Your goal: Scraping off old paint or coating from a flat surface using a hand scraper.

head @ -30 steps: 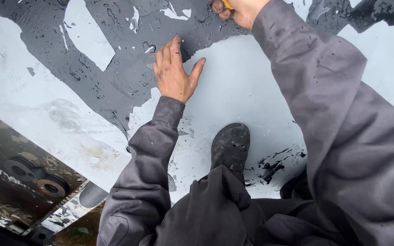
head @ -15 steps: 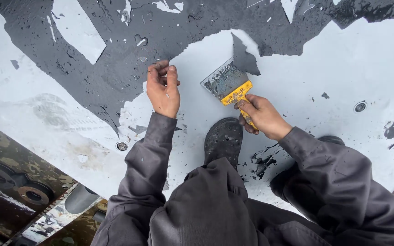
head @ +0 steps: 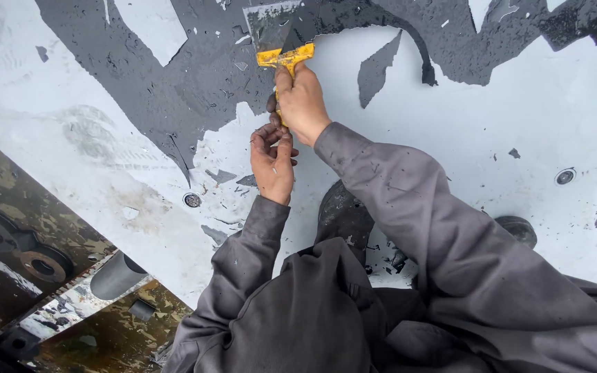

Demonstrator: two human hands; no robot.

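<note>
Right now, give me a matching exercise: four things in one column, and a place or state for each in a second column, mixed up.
Things:
1. scraper
2. left hand
3. black shoe
4. round metal fitting

Places or states:
A. set in the pale surface at far right
B. just below the right hand, fingers curled
C. blade on the dark coating, yellow handle gripped
D. between the two grey sleeves

Pairs: 1-C, 2-B, 3-D, 4-A

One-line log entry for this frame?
right hand: grips yellow-handled scraper | left hand: at handle end | blade: on dark coating | surface: pale panel
</note>
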